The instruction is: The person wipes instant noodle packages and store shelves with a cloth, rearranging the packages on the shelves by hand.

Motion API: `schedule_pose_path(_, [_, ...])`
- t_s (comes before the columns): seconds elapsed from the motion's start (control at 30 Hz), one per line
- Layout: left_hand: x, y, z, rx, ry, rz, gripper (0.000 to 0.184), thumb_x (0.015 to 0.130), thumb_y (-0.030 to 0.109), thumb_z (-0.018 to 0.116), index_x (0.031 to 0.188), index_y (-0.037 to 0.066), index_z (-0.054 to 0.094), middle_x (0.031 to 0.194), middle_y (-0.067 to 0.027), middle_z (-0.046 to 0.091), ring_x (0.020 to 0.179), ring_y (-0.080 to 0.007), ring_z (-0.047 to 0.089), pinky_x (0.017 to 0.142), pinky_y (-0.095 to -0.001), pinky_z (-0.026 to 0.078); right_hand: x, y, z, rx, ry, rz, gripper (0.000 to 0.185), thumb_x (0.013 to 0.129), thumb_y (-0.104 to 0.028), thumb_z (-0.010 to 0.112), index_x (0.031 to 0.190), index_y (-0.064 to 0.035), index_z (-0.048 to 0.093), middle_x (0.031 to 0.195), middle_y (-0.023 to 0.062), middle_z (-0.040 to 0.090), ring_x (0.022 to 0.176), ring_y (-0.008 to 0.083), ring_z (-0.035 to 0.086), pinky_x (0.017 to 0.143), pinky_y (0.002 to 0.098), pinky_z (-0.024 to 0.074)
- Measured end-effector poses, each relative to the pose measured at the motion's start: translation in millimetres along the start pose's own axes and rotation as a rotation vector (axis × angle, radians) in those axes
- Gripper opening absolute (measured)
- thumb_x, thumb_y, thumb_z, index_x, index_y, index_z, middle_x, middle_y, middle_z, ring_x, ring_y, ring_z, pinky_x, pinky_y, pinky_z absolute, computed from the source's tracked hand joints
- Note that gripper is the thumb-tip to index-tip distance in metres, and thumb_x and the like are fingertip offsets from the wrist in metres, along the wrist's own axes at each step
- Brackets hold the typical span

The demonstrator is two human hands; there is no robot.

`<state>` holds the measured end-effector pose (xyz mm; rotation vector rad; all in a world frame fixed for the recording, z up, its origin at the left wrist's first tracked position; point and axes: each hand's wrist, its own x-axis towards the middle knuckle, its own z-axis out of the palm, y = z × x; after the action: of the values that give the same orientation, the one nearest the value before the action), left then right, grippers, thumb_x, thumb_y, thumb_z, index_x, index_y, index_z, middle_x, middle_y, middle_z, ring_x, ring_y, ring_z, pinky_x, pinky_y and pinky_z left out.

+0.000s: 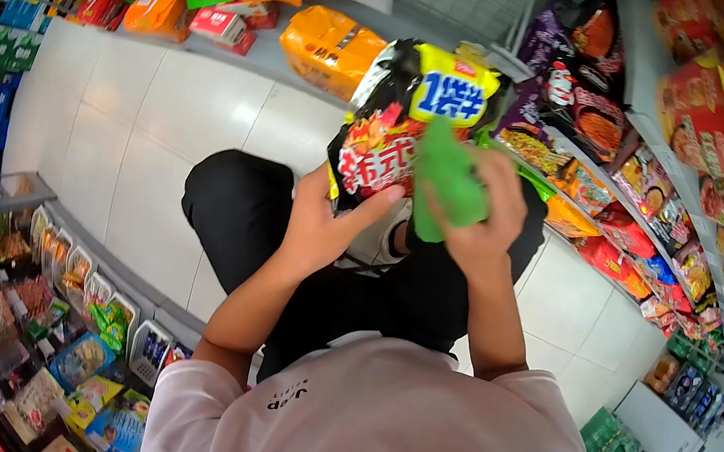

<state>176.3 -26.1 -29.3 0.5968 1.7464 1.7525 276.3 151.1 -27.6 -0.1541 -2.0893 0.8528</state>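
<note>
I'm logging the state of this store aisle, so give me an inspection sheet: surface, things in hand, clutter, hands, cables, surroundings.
Surface: pale tiled floor, with visible joints.
Job's things: black food bag with yellow and red print, held up; green cloth, blurred, over part of its front, contact unclear.
Clutter: orange multipack and small red-and-white box on the grey shelf ahead.
Hands: left hand grips the bag, thumb in front; right hand holds the cloth.
Cables: nothing seen.
Surroundings: purple-and-black bags shelved on the right; snack display at lower left; white cabinet at lower right.
</note>
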Motion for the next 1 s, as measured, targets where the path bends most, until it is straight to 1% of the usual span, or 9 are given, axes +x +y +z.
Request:
schedule_pose_path(0.1, [-2.1, -8.3, -1.5, 0.033, 0.027, 0.002, 0.02, 0.093, 0.005, 0.077, 0.111, -0.002, 0.073, 0.102, -0.0038, 0.075, 0.092, -0.009, 0.065, 0.085, -0.029, 0.053, -1.2, -1.0, 1.2, -0.033, -0.066, -0.104, 0.042, 0.073, -0.015, 0.088, 0.111, -0.0052, 0.075, 0.1, 0.0098, 0.072, 0.087, 0.0262, 0.072, 0.075, 0.0362, 0.0585])
schedule_pose_path(0.17, [-2.0, -7.3, 9.6, -0.034, 0.148, 0.034, 0.022, 0.093, 0.005, 0.078, 0.112, -0.004, 0.073, 0.103, -0.0048, 0.075, 0.09, -0.0107, 0.066, 0.084, -0.0292, 0.053, 1.5, -2.0, -0.7, 0.015, -0.005, -0.005, 0.044, 0.073, -0.014, 0.088, 0.113, -0.0033, 0.074, 0.102, 0.0117, 0.072, 0.09, 0.0286, 0.072, 0.077, 0.0377, 0.0581])
schedule_pose_path(0.23, [-4.5, -13.5, 7.5, -0.068, 0.195, -0.033, 0.033, 0.092, 0.009, 0.081, 0.119, -0.006, 0.07, 0.111, -0.0084, 0.073, 0.097, -0.0136, 0.066, 0.091, -0.0316, 0.052, -2.8, 0.6, 0.8, 0.027, 0.077, 0.112, 0.046, 0.073, -0.011, 0.088, 0.116, -0.0031, 0.072, 0.105, 0.0123, 0.071, 0.093, 0.0303, 0.071, 0.08, 0.0388, 0.0577])
schedule_pose_path(0.27, [-4.0, -12.6, 6.5, -0.03, 0.176, -0.025, 0.038, 0.091, 0.01, 0.082, 0.122, -0.006, 0.067, 0.114, -0.0098, 0.071, 0.1, -0.0153, 0.066, 0.093, -0.0325, 0.052, -3.3, 1.3, 1.0, 0.021, 0.096, 0.154, 0.049, 0.073, -0.011, 0.088, 0.118, -0.0037, 0.071, 0.107, 0.0123, 0.071, 0.095, 0.031, 0.071, 0.082, 0.039, 0.0575])
schedule_pose_path(0.3, [-3.9, -15.3, 4.7, -0.008, 0.156, -0.052, 0.047, 0.095, 0.01, 0.078, 0.134, -0.008, 0.059, 0.129, -0.0138, 0.066, 0.112, -0.0207, 0.066, 0.102, -0.0356, 0.05, -2.7, -0.1, 2.0, 0.042, 0.087, 0.146, 0.049, 0.073, -0.012, 0.087, 0.118, -0.0052, 0.071, 0.108, 0.0117, 0.07, 0.096, 0.0312, 0.071, 0.081, 0.0392, 0.0575])
schedule_pose_path(0.47, [0.2, -26.8, 2.9, -0.07, 0.174, -0.061, 0.044, 0.094, 0.001, 0.075, 0.133, -0.01, 0.058, 0.127, -0.0148, 0.066, 0.11, -0.0205, 0.065, 0.098, -0.035, 0.051, -8.0, -13.8, 4.9, 0.047, -0.008, -0.011, 0.047, 0.077, -0.022, 0.085, 0.119, -0.0108, 0.068, 0.109, 0.0067, 0.066, 0.099, 0.0297, 0.069, 0.079, 0.0413, 0.0585])
schedule_pose_path(0.63, [4.6, -27.4, 11.0, -0.129, 0.089, -0.084, 0.048, 0.09, -0.005, 0.071, 0.135, -0.012, 0.056, 0.127, -0.0152, 0.067, 0.111, -0.0235, 0.067, 0.098, -0.0342, 0.055, -14.4, -11.4, 0.3, 0.034, -0.071, 0.071, 0.051, 0.078, -0.024, 0.085, 0.123, -0.0119, 0.065, 0.116, 0.0059, 0.064, 0.11, 0.0295, 0.066, 0.083, 0.0427, 0.0584])
schedule_pose_path(0.73, [5.5, -34.5, 7.0, -0.061, 0.029, -0.066, 0.048, 0.099, 0.008, 0.065, 0.141, -0.01, 0.052, 0.134, -0.0175, 0.063, 0.119, -0.0263, 0.065, 0.104, -0.0374, 0.053, -17.0, -10.0, 1.7, 0.044, -0.073, 0.073, 0.051, 0.079, -0.026, 0.085, 0.123, -0.0118, 0.064, 0.117, 0.0058, 0.063, 0.112, 0.0289, 0.065, 0.084, 0.0434, 0.0578])
schedule_pose_path(1.0, [0.5, -37.2, 0.2, -0.074, 0.059, -0.083, 0.048, 0.101, 0.012, 0.062, 0.142, -0.01, 0.051, 0.136, -0.0181, 0.062, 0.121, -0.0272, 0.064, 0.106, -0.0385, 0.052, -22.6, -5.4, 18.0, 0.109, -0.086, 0.072, 0.051, 0.074, -0.021, 0.085, 0.12, -0.0116, 0.065, 0.115, 0.0065, 0.063, 0.112, 0.0291, 0.064, 0.087, 0.0449, 0.0554])
